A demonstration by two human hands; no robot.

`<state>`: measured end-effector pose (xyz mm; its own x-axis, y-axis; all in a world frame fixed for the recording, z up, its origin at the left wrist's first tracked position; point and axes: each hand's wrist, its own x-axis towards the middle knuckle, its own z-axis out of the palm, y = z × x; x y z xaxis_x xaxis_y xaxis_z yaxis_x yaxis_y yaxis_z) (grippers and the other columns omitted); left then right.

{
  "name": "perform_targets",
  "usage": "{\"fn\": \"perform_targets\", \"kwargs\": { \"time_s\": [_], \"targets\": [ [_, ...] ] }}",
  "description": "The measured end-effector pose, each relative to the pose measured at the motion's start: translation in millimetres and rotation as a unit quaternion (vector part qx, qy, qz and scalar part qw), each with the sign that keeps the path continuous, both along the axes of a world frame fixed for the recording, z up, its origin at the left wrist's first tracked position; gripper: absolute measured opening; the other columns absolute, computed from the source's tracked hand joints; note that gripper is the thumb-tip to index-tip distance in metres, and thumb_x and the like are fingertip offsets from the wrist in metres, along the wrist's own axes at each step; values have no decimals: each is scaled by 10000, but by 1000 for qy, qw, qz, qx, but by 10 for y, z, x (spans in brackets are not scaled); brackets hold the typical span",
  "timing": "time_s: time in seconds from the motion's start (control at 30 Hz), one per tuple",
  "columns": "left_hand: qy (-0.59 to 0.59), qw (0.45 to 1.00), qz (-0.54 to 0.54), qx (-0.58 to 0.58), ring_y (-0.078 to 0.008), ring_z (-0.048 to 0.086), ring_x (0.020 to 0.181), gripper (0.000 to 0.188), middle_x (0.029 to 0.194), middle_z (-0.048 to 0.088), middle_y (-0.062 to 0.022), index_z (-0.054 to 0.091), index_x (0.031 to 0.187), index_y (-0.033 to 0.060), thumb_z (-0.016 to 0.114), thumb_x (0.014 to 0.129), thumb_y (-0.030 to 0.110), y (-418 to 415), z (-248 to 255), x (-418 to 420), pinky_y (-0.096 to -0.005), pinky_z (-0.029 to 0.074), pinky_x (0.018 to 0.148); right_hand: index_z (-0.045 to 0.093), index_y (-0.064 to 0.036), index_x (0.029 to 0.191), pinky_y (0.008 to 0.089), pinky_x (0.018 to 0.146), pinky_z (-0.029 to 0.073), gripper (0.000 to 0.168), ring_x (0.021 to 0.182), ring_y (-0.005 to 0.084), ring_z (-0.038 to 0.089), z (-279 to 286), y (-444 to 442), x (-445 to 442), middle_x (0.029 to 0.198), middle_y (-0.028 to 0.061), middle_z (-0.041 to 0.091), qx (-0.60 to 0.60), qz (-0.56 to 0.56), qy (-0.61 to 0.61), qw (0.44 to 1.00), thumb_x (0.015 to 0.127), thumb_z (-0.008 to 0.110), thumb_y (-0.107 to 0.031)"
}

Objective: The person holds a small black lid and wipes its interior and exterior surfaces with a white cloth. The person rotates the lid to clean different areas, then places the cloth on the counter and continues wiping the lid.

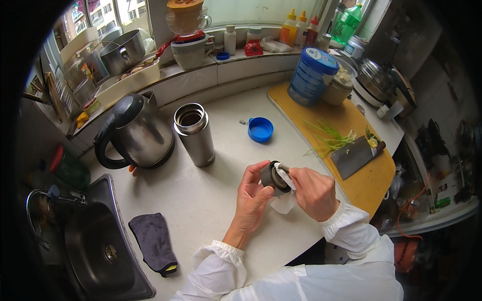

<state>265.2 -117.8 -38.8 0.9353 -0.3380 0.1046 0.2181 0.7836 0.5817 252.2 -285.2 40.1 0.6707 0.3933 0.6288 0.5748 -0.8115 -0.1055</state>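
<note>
My left hand (252, 193) holds a dark grey flask lid (268, 177) tilted, its hollow underside turned up and to the right. In my right hand (314, 192) is a crumpled white tissue (284, 203), pressed at the lid's inner rim. A small part between the right fingertips is too unclear to name. The stainless steel vacuum flask (196, 137) stands upright and uncapped on the white countertop (211, 203), up and left of my hands. Above my hands lies a blue plastic cap (260, 129), hollow side up, with a small grey piece (243, 122) beside it.
An electric kettle (141, 131) stands left of the flask. A folded grey cloth (152, 240) lies by the sink (101, 240). At right, a yellow cutting board (361, 188) bears a cleaver (352, 158), green onions (331, 139) and a blue tub (312, 77).
</note>
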Motion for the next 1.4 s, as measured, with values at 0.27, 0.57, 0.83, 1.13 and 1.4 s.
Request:
{"fn": "perform_targets", "kwargs": {
  "time_s": [0.27, 0.57, 0.83, 1.13, 1.4],
  "targets": [
    [-73, 993, 70, 57, -225, 524, 1302, 634, 1442, 501, -99, 539, 1338, 66, 836, 784, -19, -53, 69, -9, -412, 518, 1089, 517, -40, 857, 402, 504, 465, 149, 596, 312, 640, 86, 37, -63, 684, 124, 594, -4, -64, 80, 995, 873, 664, -24],
    [-118, 984, 92, 101, -242, 494, 1362, 631, 1475, 473, -113, 569, 1331, 65, 852, 772, -4, -41, 52, -13, -438, 486, 1116, 607, 13, 887, 439, 564, 470, 117, 617, 366, 644, 265, -162, -31, 655, 195, 624, 122, -38, 293, 948, 844, 701, -43],
    [-156, 975, 75, 142, -253, 471, 1393, 661, 1477, 478, -117, 565, 1355, 65, 867, 768, 38, -43, 50, -5, -437, 458, 1131, 644, -5, 895, 194, 578, 407, 80, 632, 8, 564, 261, -589, 311, 731, -38, 659, 304, 41, 669, 676, 885, 713, -43],
    [-179, 965, 70, 180, -243, 473, 1394, 667, 1497, 473, -124, 570, 1349, 79, 873, 755, 45, -39, 67, 12, -423, 437, 1143, 660, -75, 916, 203, 659, 496, 83, 750, 55, 649, -216, -817, 313, 872, -22, 690, 423, 59, 772, 470, 882, 715, -126],
    [-444, 748, 299, 393, -360, 579, 1248, 621, 1352, 613, -141, 680, 1208, 109, 868, 635, -41, -96, 73, -65, -443, 498, 1039, 638, -84, 1001, 242, 721, 560, 112, 791, 92, 680, -563, -809, 68, 947, 10, 707, 535, 61, 740, 403, 916, 691, -134]
  ]
}}
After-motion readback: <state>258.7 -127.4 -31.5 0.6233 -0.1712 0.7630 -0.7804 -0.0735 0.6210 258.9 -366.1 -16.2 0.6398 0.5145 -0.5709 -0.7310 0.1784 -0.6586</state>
